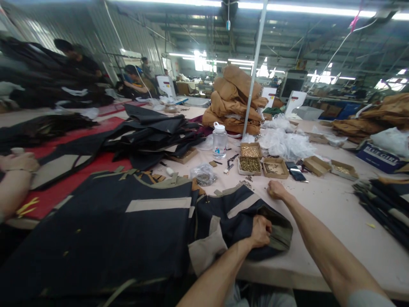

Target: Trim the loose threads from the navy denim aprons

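A dark navy garment [153, 230] with beige strips is spread over the near part of the table. My left hand [261, 231] is closed at the open end of its shorter section, gripping the navy cloth beside the olive lining [281, 234]. Above it on the pale tabletop, my right hand [276, 189] has its fingers curled together near the boxes of small fasteners. Whatever those fingers hold, if anything, is hidden. Small metal pieces [244, 184] lie loose to the left of this hand.
Shallow boxes of brass-coloured fasteners [250, 165] stand beyond my hands, with a phone [297, 172] and a water bottle [219, 140] nearby. A metal pole [254, 76] rises behind. Dark garments [156, 128] are heaped left. Another person's hand [19, 163] is at the left edge.
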The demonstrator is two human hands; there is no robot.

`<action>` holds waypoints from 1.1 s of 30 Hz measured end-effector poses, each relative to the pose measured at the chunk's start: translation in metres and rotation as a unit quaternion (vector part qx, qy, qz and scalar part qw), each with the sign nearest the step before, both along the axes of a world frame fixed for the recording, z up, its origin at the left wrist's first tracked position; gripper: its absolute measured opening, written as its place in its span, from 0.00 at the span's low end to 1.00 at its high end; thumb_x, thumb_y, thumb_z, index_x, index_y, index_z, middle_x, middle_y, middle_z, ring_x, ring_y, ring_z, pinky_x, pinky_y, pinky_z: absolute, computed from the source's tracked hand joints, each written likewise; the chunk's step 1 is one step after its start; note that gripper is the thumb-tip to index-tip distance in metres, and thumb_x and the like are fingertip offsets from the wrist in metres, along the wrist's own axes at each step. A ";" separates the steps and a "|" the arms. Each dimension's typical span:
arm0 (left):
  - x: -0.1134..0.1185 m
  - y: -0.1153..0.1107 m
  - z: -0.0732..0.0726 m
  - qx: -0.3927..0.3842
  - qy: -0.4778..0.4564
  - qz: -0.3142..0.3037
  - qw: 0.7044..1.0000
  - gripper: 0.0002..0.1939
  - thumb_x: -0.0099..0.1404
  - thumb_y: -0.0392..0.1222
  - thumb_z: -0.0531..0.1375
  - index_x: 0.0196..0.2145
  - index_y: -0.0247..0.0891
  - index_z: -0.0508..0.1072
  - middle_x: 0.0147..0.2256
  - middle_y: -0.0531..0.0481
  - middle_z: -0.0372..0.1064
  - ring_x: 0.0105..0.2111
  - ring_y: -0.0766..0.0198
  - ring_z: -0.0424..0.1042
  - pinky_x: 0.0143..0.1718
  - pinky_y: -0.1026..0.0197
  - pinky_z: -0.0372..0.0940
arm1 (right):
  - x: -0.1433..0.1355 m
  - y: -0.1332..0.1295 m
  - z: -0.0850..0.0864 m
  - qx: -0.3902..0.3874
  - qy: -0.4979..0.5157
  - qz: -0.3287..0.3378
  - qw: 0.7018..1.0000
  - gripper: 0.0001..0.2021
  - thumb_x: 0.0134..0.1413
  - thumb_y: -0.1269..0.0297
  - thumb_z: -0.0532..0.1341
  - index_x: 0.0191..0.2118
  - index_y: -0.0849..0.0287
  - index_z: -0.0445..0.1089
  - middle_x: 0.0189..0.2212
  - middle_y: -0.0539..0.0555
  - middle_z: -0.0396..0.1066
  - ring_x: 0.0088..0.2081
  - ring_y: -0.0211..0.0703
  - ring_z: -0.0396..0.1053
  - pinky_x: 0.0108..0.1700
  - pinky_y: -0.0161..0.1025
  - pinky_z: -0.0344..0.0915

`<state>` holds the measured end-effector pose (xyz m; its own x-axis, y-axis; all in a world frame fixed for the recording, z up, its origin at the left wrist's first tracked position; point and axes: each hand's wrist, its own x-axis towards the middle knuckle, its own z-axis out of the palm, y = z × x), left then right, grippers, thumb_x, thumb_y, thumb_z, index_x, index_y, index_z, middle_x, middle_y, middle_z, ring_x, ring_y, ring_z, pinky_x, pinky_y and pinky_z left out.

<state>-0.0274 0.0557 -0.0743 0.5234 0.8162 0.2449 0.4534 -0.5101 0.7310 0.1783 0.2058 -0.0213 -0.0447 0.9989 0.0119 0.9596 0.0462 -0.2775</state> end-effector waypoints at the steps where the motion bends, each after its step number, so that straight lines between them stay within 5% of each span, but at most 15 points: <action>1: -0.001 0.001 0.003 -0.009 0.016 -0.004 1.000 0.16 0.39 0.24 0.58 0.29 0.35 0.72 0.32 0.46 0.73 0.40 0.54 0.71 0.50 0.52 0.62 | -0.002 -0.004 0.005 0.006 0.004 -0.003 1.000 0.06 0.54 0.68 0.59 0.31 0.65 0.73 0.34 0.64 0.76 0.36 0.45 0.69 0.38 0.35 0.56; 5: -0.001 0.002 0.021 -0.052 0.072 -0.040 0.995 0.11 0.42 0.25 0.60 0.25 0.35 0.73 0.31 0.48 0.75 0.41 0.55 0.72 0.50 0.56 0.63 | 0.001 -0.045 0.030 0.036 0.035 -0.025 0.998 0.13 0.62 0.64 0.53 0.35 0.65 0.72 0.32 0.61 0.74 0.34 0.44 0.69 0.36 0.36 0.57; 9: 0.005 0.005 0.035 -0.073 0.091 -0.087 0.989 0.12 0.43 0.26 0.61 0.28 0.34 0.77 0.30 0.49 0.75 0.34 0.59 0.73 0.42 0.61 0.65 | 0.005 -0.134 0.043 0.145 0.189 -0.052 0.970 0.15 0.64 0.55 0.53 0.40 0.62 0.70 0.28 0.52 0.70 0.28 0.40 0.64 0.31 0.34 0.58; 12: 0.009 0.007 0.040 -0.083 0.094 -0.077 0.989 0.15 0.43 0.26 0.60 0.31 0.35 0.79 0.30 0.50 0.76 0.33 0.60 0.73 0.40 0.62 0.65 | -0.004 -0.206 0.031 0.142 0.241 -0.030 0.960 0.13 0.64 0.54 0.55 0.40 0.58 0.69 0.29 0.50 0.69 0.29 0.40 0.64 0.32 0.35 0.59; 15: 0.011 0.007 0.045 -0.088 0.104 -0.078 0.988 0.17 0.44 0.27 0.61 0.33 0.35 0.80 0.30 0.50 0.76 0.33 0.61 0.73 0.41 0.63 0.66 | -0.015 -0.246 0.005 0.110 0.219 -0.007 0.970 0.11 0.64 0.56 0.54 0.38 0.57 0.67 0.28 0.51 0.67 0.27 0.41 0.64 0.31 0.36 0.59; 19: 0.011 0.007 0.051 -0.078 0.119 -0.082 0.986 0.17 0.45 0.29 0.61 0.34 0.35 0.80 0.32 0.50 0.77 0.34 0.60 0.74 0.42 0.62 0.66 | -0.021 -0.245 -0.018 0.108 0.116 0.010 0.987 0.09 0.63 0.59 0.54 0.39 0.57 0.65 0.30 0.53 0.68 0.29 0.43 0.65 0.32 0.37 0.58; 23: 0.011 0.006 0.051 -0.084 0.125 -0.072 0.986 0.18 0.44 0.29 0.61 0.35 0.35 0.80 0.32 0.49 0.77 0.34 0.60 0.74 0.40 0.62 0.67 | -0.024 -0.227 -0.014 0.071 0.072 0.056 0.993 0.07 0.61 0.62 0.53 0.40 0.57 0.67 0.34 0.55 0.71 0.33 0.44 0.68 0.34 0.37 0.58; 33: 0.011 0.004 0.045 -0.095 0.085 -0.046 0.991 0.19 0.42 0.28 0.61 0.34 0.36 0.79 0.31 0.52 0.75 0.34 0.60 0.74 0.41 0.61 0.66 | -0.022 -0.212 -0.021 -0.034 0.164 0.011 0.986 0.09 0.53 0.64 0.56 0.35 0.59 0.73 0.27 0.54 0.72 0.29 0.43 0.67 0.31 0.36 0.57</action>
